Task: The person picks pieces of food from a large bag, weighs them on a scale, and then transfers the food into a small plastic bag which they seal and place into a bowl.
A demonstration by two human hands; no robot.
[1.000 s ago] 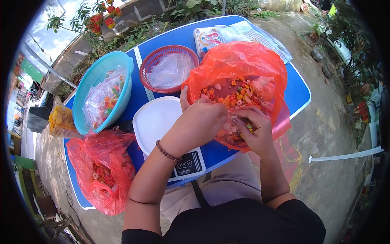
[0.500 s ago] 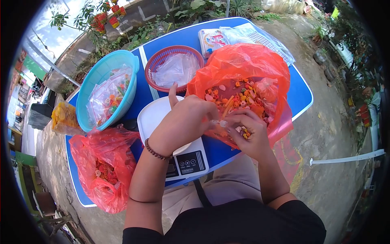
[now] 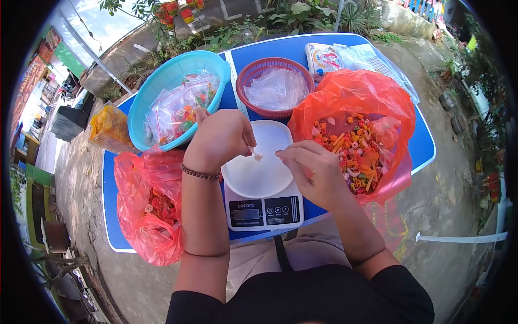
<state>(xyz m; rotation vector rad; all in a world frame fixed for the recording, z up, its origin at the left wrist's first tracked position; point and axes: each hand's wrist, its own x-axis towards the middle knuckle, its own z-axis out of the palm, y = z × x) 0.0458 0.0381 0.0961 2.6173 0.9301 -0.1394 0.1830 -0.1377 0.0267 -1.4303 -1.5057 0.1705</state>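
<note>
Over the white plate (image 3: 253, 181) of a kitchen scale (image 3: 283, 216), my left hand (image 3: 218, 140) pinches a small whitish piece (image 3: 257, 157) between its fingertips. A beaded bracelet (image 3: 199, 173) circles that wrist. My right hand (image 3: 318, 175) hovers at the plate's right side, its thumb and fingertips pressed together; whatever they may hold is too small to make out. Right beside it, an open red plastic bag (image 3: 353, 89) is full of small orange, yellow, red and pink pieces (image 3: 361, 148).
Behind the scale, a dark red basket (image 3: 264, 112) holds clear plastic bags (image 3: 276, 89). A turquoise basin (image 3: 141, 116) contains filled zip bags (image 3: 175, 108). Another red bag (image 3: 129, 189) lies front left. Packets (image 3: 324, 58) sit at the blue table's (image 3: 423, 146) back.
My hands have moved apart, the left going left over the plate with the whitish piece. The view has shifted, and the scale's plate and display are now more exposed.
</note>
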